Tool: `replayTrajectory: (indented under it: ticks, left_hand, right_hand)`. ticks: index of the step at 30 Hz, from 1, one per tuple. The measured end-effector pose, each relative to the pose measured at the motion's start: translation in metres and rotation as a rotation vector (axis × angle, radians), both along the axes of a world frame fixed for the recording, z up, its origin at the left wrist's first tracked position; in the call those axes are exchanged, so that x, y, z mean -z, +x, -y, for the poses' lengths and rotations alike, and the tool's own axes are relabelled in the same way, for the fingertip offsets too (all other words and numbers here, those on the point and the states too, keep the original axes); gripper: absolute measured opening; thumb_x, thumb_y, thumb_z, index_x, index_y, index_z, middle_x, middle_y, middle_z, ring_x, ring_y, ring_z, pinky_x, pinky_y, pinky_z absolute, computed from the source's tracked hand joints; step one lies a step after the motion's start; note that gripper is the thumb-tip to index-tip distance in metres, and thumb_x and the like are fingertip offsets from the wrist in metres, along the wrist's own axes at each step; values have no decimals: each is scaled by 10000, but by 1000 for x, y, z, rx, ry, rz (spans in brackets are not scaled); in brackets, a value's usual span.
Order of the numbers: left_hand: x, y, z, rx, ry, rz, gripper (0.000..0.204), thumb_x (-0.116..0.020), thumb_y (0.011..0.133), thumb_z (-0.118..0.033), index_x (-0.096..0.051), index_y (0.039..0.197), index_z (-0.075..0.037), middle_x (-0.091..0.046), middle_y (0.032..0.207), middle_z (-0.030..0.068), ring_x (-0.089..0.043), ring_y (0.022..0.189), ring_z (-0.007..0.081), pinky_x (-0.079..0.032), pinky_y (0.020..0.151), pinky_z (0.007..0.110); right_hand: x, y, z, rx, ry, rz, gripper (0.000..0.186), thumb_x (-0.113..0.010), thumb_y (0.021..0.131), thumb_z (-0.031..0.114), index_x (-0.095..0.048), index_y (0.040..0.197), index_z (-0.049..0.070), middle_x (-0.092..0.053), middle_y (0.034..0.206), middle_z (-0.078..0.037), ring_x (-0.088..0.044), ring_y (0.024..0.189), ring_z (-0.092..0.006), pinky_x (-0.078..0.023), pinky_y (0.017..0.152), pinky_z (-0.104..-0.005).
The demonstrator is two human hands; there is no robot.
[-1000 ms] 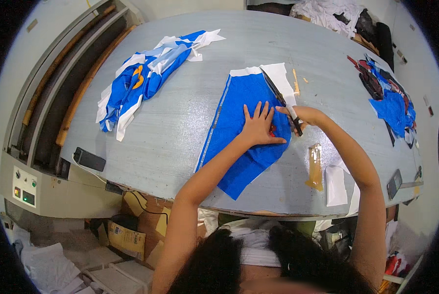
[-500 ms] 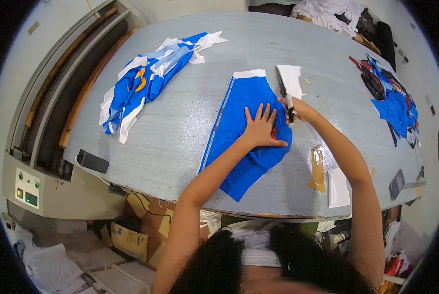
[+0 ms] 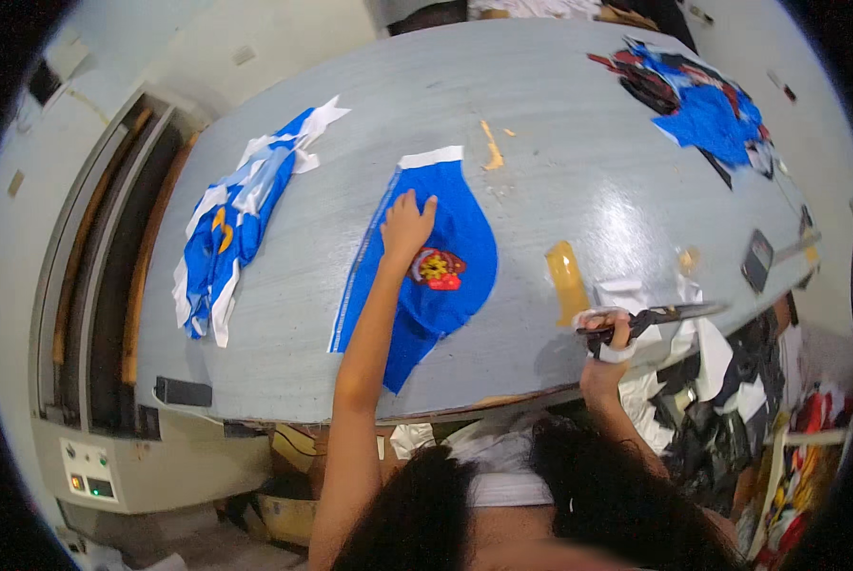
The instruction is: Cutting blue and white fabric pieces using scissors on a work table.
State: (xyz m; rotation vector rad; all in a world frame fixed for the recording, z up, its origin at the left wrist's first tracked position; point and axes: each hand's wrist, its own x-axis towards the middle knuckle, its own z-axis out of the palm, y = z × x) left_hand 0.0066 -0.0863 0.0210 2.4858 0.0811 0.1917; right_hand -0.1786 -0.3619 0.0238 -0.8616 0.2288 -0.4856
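Note:
A blue cloth panel (image 3: 469, 224) lies on the grey table, with a white band along its top, a pale printed strip down its left edge and a red and yellow emblem (image 3: 438, 268). My left hand (image 3: 407, 228) rests on its upper left part, fingers a little bent and apart. Over the table's front edge, my right hand (image 3: 607, 347) is closed round the dark handles of a pair of scissors (image 3: 650, 321), their blades pointing right. White scraps (image 3: 712, 357) lie or hang beside and beneath the scissors; whether my right hand also holds one is unclear.
To the left lies a crumpled blue and white garment (image 3: 241, 205). Coloured cloth pieces (image 3: 712, 119) are heaped far right. Brown tape (image 3: 566, 281) and a phone (image 3: 757, 260) sit near the front right. A black box (image 3: 184, 391) is front left, beside a large roller machine (image 3: 112, 276).
My right hand with the scissors has come from the panel's right edge to the table's front edge. The white piece beside the panel has left that spot. My left hand has shifted up the panel.

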Motion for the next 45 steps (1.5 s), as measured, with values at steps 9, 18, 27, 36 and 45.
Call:
replayTrajectory:
  ticks: [9,18,27,36,45]
  left_hand:
    - [26,24,137,688,430,229,789,-415,797,-634,-303,1366,-100,-256,1432,118,-230,1310,348,-129,1026,585]
    - [22,-119,241,1430,257,370,636,-455,821,-482,-325,1361,-173,-245,1435,115,-223,1327,296,-101,1027,601]
    - [19,0,99,450,183,159,530,-352,904,-474,-437,1280,-111,-363,1361,147,-272,1302,295,-149,1018,586]
    - [31,-27,-56,167,472,72,469,-222,957,-345,-299,1372,-141,-281,1419,125,-236,1323,287,-159,1041,537]
    - [12,-42,-133,-290,614,-111,498,-281,928,-405,-297,1377,-190,-237,1438,120,-171,1341,310,-101,1048,551]
  right_hand:
    - [-16,-74,18,-508,83,-278,287,-465,890,286,-406,744,46,-444,485,-94,-477,416,-198,-414,414,-295]
    - [-29,-74,33,-384,23,-181,234,-480,884,224,-392,767,41,-441,549,-70,-477,404,-166,-444,401,-289]
    - [-36,-81,61,-522,-114,-205,244,-515,874,233,-431,763,32,-469,517,-60,-466,392,-145,-404,385,-257]
    - [-22,-69,92,-933,-328,-336,252,-578,859,243,-480,850,11,-499,547,-42,-490,391,-133,-384,382,-245]
    - [-15,-54,122,-1286,-135,-304,408,-548,853,433,-458,922,41,-521,597,-65,-534,498,-175,-431,468,-293]
